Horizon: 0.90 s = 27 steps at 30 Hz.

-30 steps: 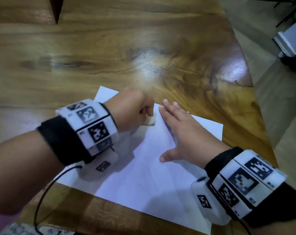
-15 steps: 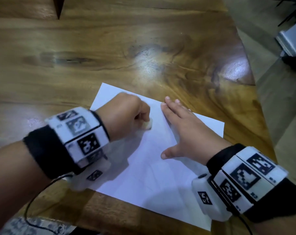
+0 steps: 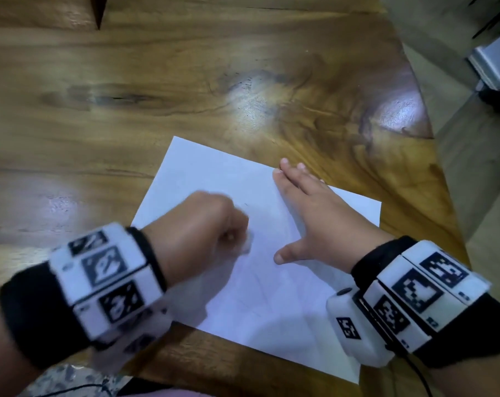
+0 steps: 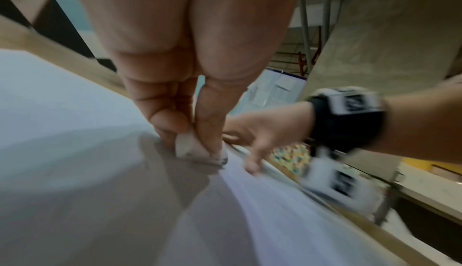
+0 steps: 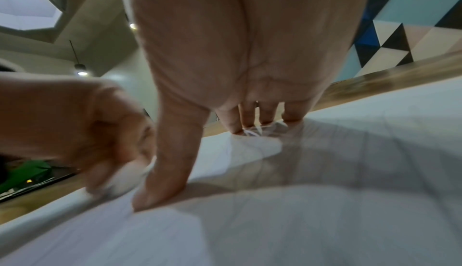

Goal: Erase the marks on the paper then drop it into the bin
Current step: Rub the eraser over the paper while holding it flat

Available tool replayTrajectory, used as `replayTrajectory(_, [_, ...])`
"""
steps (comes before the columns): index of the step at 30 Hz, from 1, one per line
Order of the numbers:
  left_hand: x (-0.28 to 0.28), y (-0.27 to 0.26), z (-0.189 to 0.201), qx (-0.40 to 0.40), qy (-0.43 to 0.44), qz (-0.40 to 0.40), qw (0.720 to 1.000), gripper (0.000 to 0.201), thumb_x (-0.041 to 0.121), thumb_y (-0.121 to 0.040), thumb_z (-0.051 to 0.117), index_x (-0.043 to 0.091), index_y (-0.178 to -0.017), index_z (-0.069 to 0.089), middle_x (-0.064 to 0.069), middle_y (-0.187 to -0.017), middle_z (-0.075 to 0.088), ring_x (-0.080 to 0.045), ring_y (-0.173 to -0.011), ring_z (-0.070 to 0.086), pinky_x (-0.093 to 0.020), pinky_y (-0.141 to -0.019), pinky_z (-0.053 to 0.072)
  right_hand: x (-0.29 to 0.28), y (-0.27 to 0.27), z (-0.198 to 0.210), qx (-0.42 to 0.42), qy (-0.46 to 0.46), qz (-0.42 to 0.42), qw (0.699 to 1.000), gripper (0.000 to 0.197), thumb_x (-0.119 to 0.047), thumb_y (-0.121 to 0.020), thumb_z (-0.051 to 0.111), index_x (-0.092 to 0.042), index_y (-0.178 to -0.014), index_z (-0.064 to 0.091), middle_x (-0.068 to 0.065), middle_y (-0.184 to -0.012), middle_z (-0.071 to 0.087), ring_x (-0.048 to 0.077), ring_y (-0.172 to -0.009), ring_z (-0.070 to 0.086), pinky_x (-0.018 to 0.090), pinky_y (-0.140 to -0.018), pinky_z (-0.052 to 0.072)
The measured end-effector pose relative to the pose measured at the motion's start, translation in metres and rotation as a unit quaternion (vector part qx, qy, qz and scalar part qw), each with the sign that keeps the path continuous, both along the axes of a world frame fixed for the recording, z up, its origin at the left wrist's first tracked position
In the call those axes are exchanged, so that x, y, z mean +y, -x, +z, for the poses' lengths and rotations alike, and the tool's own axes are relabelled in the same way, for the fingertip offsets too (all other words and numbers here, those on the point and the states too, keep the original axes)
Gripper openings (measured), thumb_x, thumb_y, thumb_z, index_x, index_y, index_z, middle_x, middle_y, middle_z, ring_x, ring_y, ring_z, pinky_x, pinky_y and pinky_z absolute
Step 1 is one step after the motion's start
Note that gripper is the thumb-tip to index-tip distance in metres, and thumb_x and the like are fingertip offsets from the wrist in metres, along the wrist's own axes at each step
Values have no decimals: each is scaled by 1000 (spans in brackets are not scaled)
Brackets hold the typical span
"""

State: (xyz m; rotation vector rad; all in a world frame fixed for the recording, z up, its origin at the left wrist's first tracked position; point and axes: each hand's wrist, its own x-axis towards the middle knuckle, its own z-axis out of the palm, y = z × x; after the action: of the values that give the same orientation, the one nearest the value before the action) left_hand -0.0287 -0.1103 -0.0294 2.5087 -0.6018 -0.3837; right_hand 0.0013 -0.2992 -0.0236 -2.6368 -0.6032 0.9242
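Left fingers point(image 4: 172, 120): curling tightly around a small white eraser point(image 4: 197, 149), pressing it against the paper point(image 3: 271, 296).
Right fingers point(image 3: 297, 181): lying straight and flat, holding nothing.
Left hand point(image 3: 197, 233): blurring over the sheet's middle.
Right hand point(image 3: 320, 222): pressing on the paper's far edge.
Paper: lying flat on the wooden desk point(image 3: 157, 81), near its front edge.

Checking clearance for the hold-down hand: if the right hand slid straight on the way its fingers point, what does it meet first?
The right hand lies flat on the white paper sheet, fingertips at its far edge. Straight on, it meets only bare glossy wooden table; the way looks free up to the table's edge, as far as the head view shows.
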Motion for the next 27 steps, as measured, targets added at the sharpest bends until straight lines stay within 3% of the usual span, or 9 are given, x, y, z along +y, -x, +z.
replayTrajectory(4, [9,32,0,95,-11,-39,995,10,17,-66,65,18,-61,57,13,-56,41,1,-51,43,-11,-53,33,0,1,0,-4,-2,0,1000,123,-42,-64,80,-21,-147,-8,-13,-154,-23,6,-141,-20,25,-118,-4])
replayTrajectory(8, [-5,-16,4,-7,-14,38,999,15,34,-72,59,20,-71,65,3,-65,55,-16,-62,48,-20,-52,27,0,1,-1,-11,7,5,1000,123,-43,-64,79,-21,-147,-9,-12,-154,-23,8,-142,-19,26,-117,-4])
replayTrajectory(10, [-12,-31,1,-14,-22,65,998,11,28,-77,65,18,-79,66,3,-70,53,-17,-68,46,-23,-55,24,0,1,-1,-12,7,4,1000,124,-43,-63,79,-21,-148,-8,-12,-154,-23,8,-142,-18,26,-118,-3])
replayTrajectory(12, [-10,-17,-2,-25,1,33,999,13,29,-75,63,19,-67,63,3,-63,48,-17,-61,45,-24,-53,28,0,0,-1,-11,6,4,1000,124,-43,-63,79,-21,-147,-9,-12,-154,-23,8,-142,-19,26,-118,-2])
replayTrajectory(14, [-2,11,-2,23,11,-15,1000,22,34,-73,54,18,-58,55,7,-57,42,-12,-53,43,-22,-54,31,0,0,0,-5,6,5,1000,123,-43,-64,79,-21,-147,-9,-12,-154,-23,7,-142,-20,25,-118,-3])
replayTrajectory(17, [8,31,-4,100,-4,-43,994,10,25,-70,60,20,-63,57,12,-57,39,-4,-54,45,-16,-56,35,0,1,1,-6,4,5,1000,122,-42,-65,79,-21,-147,-9,-13,-154,-23,7,-141,-20,25,-118,-4])
replayTrajectory(19, [8,16,-2,72,4,-11,997,5,26,-67,60,22,-64,62,13,-58,45,-4,-54,45,-12,-53,32,0,1,1,-7,5,4,1000,122,-42,-65,79,-21,-147,-9,-12,-154,-23,7,-142,-19,26,-118,-3])
replayTrajectory(23, [-9,-30,-1,-10,-26,72,997,10,28,-76,65,21,-81,68,2,-72,57,-17,-69,51,-22,-61,31,1,1,0,-9,9,5,1000,123,-42,-64,79,-20,-148,-8,-12,-154,-23,7,-142,-19,27,-118,-1])
replayTrajectory(27, [-9,10,-1,30,-2,-23,999,17,30,-71,51,17,-63,59,2,-65,53,-17,-60,51,-27,-57,39,0,0,-1,-8,9,6,1000,123,-42,-64,79,-21,-148,-8,-11,-154,-23,7,-142,-19,27,-118,-1])
